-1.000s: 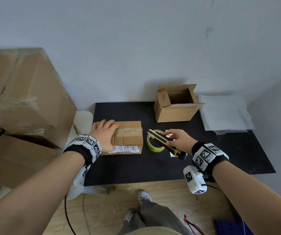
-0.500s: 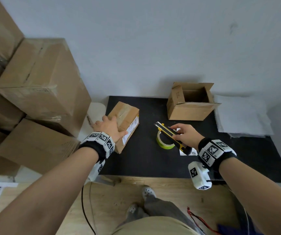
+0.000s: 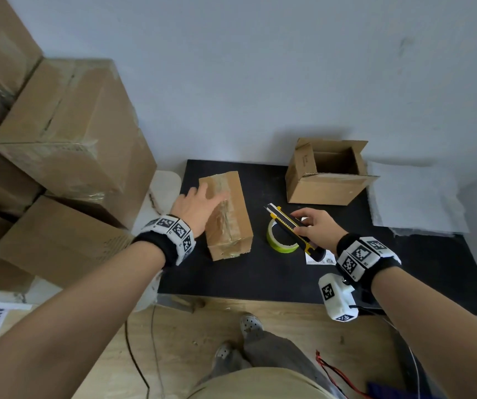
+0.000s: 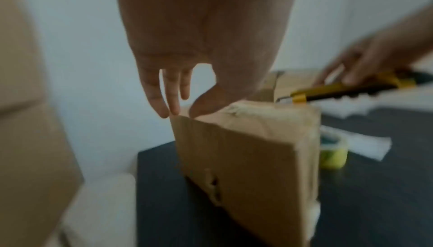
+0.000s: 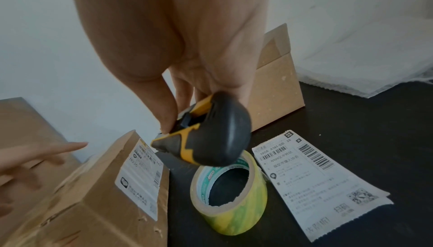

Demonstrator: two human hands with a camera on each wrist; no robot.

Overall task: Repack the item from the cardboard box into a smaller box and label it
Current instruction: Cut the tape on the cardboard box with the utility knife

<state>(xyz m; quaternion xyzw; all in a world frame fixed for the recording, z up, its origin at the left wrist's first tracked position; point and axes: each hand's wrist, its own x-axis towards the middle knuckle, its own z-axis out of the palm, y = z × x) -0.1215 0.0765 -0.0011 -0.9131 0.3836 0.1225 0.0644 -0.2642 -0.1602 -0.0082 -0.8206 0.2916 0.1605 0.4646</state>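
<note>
A taped brown cardboard box lies lengthwise on the black mat, with a white shipping label on its right side. My left hand rests on its top left edge with straight fingers. My right hand grips a yellow-and-black utility knife above a roll of yellow-green tape. A smaller open cardboard box stands at the back of the mat. Loose printed labels lie right of the tape.
Large stacked cardboard boxes stand to the left of the mat. White foam sheets lie at the back right. A grey wall runs behind. Wooden floor and the person's feet are at the near edge.
My left hand has turned the taped box from crosswise to lengthwise, and its fingers now lie straighter on it. My right hand has kept the knife over the tape roll.
</note>
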